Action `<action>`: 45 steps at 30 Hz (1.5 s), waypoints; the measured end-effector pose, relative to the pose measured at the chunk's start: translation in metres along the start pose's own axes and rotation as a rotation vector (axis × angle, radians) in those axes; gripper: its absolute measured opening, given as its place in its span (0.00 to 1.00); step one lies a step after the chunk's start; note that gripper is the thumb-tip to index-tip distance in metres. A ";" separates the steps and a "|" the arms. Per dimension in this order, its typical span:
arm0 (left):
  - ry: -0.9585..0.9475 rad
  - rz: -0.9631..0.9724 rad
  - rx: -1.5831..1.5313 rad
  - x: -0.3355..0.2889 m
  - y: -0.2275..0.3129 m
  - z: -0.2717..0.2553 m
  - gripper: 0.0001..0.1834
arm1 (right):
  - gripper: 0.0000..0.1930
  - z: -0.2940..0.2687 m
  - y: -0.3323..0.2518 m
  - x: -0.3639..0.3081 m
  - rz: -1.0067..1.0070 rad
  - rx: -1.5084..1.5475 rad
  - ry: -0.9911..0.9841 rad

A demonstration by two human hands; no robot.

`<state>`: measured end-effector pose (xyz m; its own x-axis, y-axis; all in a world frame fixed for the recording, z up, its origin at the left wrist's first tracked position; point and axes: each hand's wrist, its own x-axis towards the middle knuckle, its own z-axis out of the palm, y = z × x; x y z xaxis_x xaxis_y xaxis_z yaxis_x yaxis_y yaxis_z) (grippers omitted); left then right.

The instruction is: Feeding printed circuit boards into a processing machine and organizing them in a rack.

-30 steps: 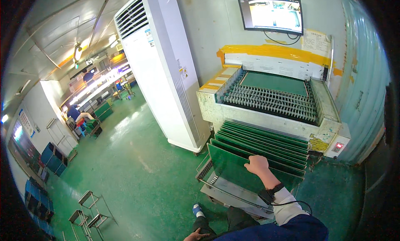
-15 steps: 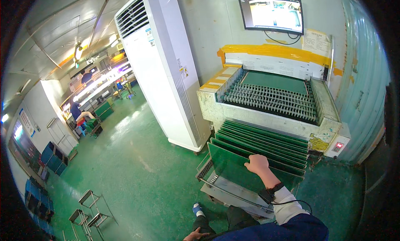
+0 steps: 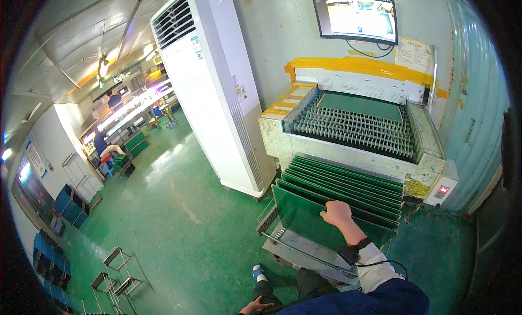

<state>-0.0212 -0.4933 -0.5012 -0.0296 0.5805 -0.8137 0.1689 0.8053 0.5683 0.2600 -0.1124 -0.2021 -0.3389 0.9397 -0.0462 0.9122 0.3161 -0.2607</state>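
My right hand (image 3: pixel 337 214) is closed over the top edge of the nearest green panel (image 3: pixel 302 212), a thin flat board. That panel stands upright in a rack (image 3: pixel 304 253) at the front of a row of several similar green panels (image 3: pixel 342 179). Low in the picture, my left hand (image 3: pixel 255 306) rests against my dark-trousered leg with its fingers laid out, and nothing shows in it. Behind the rack is a machine with rows of grey rollers (image 3: pixel 356 134). Another green panel (image 3: pixel 359 105) lies flat at the far end of the rollers.
A tall white air conditioner (image 3: pixel 215 97) stands left of the machine. A control box (image 3: pixel 441 191) with a red display sits at its right corner. Metal stands (image 3: pixel 115 271) and blue racks (image 3: pixel 70 206) are on the left floor. A person (image 3: pixel 102 143) sits far back.
The view has shifted very slightly. My right hand keeps its hold on the front panel, and no panel has visibly moved.
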 end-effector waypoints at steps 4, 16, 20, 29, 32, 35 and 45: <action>0.000 -0.002 0.007 0.000 -0.001 0.000 0.58 | 0.19 0.000 -0.001 0.000 0.007 -0.007 -0.013; 0.003 -0.007 0.042 0.006 0.001 0.000 0.62 | 0.19 -0.004 -0.002 -0.002 0.001 -0.016 -0.011; 0.013 -0.008 0.064 0.006 -0.003 -0.002 0.63 | 0.20 -0.001 0.000 0.000 -0.014 0.000 -0.014; 0.074 0.006 0.151 0.003 -0.017 -0.002 0.66 | 0.16 0.018 0.016 0.009 -0.144 0.024 0.012; 0.100 0.016 0.180 0.006 -0.019 0.001 0.66 | 0.19 0.008 0.009 0.005 -0.141 0.038 -0.020; 0.117 0.020 0.199 0.007 -0.021 0.004 0.67 | 0.19 -0.016 -0.001 -0.007 -0.128 0.032 -0.003; 0.130 -0.060 0.298 -0.021 0.025 0.002 0.67 | 0.17 -0.134 -0.002 -0.017 -0.183 -0.035 0.154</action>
<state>-0.0142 -0.4851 -0.4702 -0.1705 0.5590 -0.8114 0.4430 0.7791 0.4436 0.2952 -0.1115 -0.0712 -0.4625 0.8742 0.1475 0.8470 0.4849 -0.2178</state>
